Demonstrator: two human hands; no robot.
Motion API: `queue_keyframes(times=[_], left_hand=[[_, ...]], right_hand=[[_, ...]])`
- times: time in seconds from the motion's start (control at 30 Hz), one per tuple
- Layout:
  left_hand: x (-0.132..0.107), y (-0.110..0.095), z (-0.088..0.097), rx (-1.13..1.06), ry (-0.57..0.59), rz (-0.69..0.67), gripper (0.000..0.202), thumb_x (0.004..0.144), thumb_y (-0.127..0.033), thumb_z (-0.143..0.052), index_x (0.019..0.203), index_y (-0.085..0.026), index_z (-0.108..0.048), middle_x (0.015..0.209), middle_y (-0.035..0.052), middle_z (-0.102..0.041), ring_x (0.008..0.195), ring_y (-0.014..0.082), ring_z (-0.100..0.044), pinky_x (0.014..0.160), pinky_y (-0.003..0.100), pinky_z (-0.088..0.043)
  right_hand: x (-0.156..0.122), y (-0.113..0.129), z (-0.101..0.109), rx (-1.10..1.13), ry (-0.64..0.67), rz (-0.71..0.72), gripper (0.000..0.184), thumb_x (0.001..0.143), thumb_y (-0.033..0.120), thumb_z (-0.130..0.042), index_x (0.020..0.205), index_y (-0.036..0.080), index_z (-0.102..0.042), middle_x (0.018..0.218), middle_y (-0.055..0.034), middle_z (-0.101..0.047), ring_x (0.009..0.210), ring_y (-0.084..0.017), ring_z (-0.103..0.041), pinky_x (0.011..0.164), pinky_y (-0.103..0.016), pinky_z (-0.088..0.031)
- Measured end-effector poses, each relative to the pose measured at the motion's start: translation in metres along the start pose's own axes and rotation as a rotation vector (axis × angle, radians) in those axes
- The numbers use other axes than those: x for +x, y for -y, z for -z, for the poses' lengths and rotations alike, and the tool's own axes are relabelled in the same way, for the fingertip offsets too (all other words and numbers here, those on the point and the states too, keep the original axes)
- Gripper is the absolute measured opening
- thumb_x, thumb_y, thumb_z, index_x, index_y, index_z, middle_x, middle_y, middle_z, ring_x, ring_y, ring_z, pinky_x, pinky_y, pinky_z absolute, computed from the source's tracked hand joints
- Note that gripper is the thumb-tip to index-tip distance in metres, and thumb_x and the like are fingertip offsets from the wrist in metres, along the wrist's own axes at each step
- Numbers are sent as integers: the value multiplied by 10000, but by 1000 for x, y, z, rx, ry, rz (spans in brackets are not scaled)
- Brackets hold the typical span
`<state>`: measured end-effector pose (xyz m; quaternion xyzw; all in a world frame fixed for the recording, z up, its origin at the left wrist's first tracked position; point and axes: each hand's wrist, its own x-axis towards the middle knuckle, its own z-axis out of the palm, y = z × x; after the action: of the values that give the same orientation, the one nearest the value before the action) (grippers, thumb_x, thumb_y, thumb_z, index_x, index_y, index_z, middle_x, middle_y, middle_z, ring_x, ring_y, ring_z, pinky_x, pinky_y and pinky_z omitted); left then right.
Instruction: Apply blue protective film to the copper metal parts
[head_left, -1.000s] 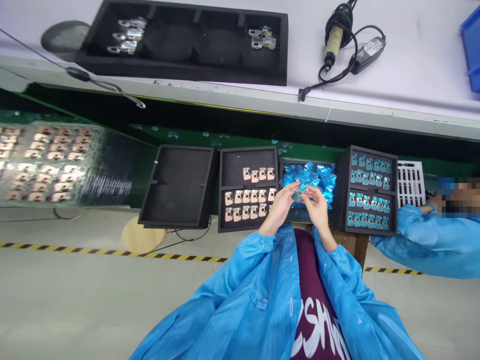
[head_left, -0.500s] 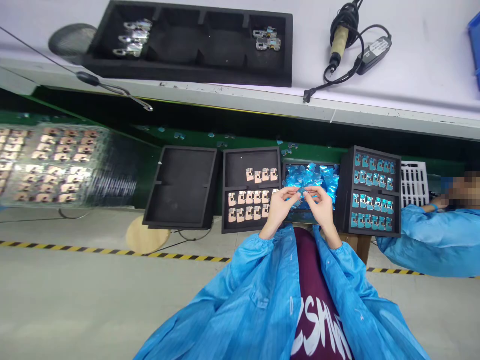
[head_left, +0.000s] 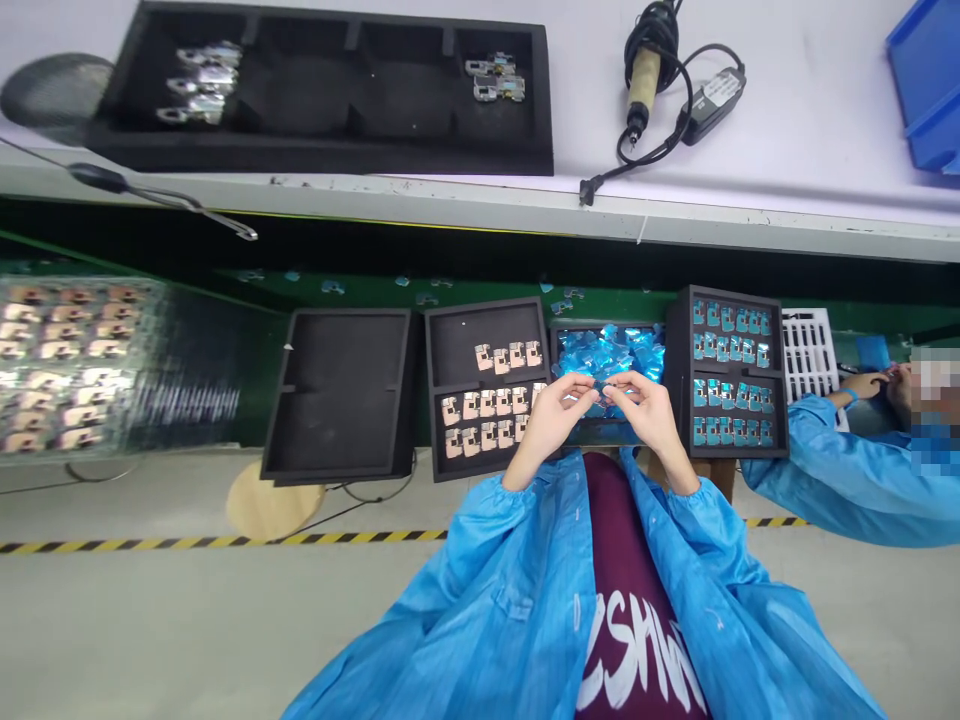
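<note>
Above a black box heaped with crumpled blue film [head_left: 609, 350], my left hand [head_left: 556, 412] and my right hand [head_left: 646, 408] meet fingertip to fingertip. Both are closed in a pinch on one small metal part [head_left: 601, 386], mostly hidden by the fingers. On my left a two-section black tray [head_left: 484, 320] holds rows of bare, copper-coloured metal parts [head_left: 487, 404]. To my right, similar parts covered with blue film [head_left: 724, 348] stand in rows in another black tray [head_left: 673, 385].
Farther left are a black tray [head_left: 337, 400] and clear trays of shiny parts [head_left: 67, 370]. A co-worker's blue sleeve [head_left: 810, 470] is at right, near a white slotted basket [head_left: 808, 350]. The shelf above holds a long black tray [head_left: 322, 155] and a corded hand tool [head_left: 643, 90].
The view has shifted, so most things sit farther left in it. My hands stay together over the blue film, still pinching. The co-worker's hand and head show more.
</note>
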<state>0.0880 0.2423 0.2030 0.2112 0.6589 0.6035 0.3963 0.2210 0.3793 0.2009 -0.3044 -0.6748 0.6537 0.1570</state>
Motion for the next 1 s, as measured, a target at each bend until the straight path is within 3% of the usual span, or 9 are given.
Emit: queue_keyframes(times=[0.13,0.2,0.33,0.47,0.63,0.83,1.0], left_hand=[[-1,-2,2,-94,127,94,410,818,-460,-889,1097,-192,-754,894,36,-775,844,202,-726,828,333,-576],[-1,-3,2,-173,163,160,459,819,-474,-903,1147,-190,-752,872,35,-779,793,192,-715,786,322,-561],[0,0,-1,-290,130,205,485,766,-438,-961,1134,-189,-767,900,52,-794,824,194,-730,771,302,-554],[-1,4,-4,-330,122,219,470,736,-393,-989,1109,-184,-794,917,57,-798,860,198,-741,790,301,-557],[-5,9,-8,-482,114,288,445,734,-358,-1005,1097,-185,-813,975,64,-809,895,190,-743,837,307,-572],[-5,13,-12,-619,68,322,425,731,-348,-1019,1077,-200,-821,1106,57,-807,936,165,-719,871,285,-577],[-3,15,-9,-643,63,345,410,780,-372,-995,1098,-208,-794,1071,47,-783,904,161,-689,804,276,-562]], right_hand=[[-4,3,0,3,-42,16,445,1013,644,-666,1042,228,-820,851,-42,-789,764,-227,-755,778,-377,-673],[-7,6,0,-65,-81,78,419,1056,601,-619,1115,240,-824,956,-56,-804,839,-228,-763,800,-375,-670],[-12,12,3,-327,-177,353,271,1071,449,-665,1248,310,-816,1247,-85,-763,1162,-271,-717,1006,-453,-630],[-16,10,7,-491,-192,475,198,1078,348,-667,1170,352,-842,1137,-85,-763,1108,-289,-694,1029,-516,-597],[-24,3,6,-642,-225,530,230,1102,337,-621,1161,332,-844,1113,-88,-795,1076,-278,-707,987,-471,-620],[-37,6,9,-787,-111,591,308,1146,285,-525,1221,320,-822,1204,-62,-822,1146,-258,-720,1049,-439,-613],[-42,10,11,-834,-16,619,332,1150,226,-495,1249,301,-803,1242,-60,-827,1184,-260,-725,1014,-429,-623]])
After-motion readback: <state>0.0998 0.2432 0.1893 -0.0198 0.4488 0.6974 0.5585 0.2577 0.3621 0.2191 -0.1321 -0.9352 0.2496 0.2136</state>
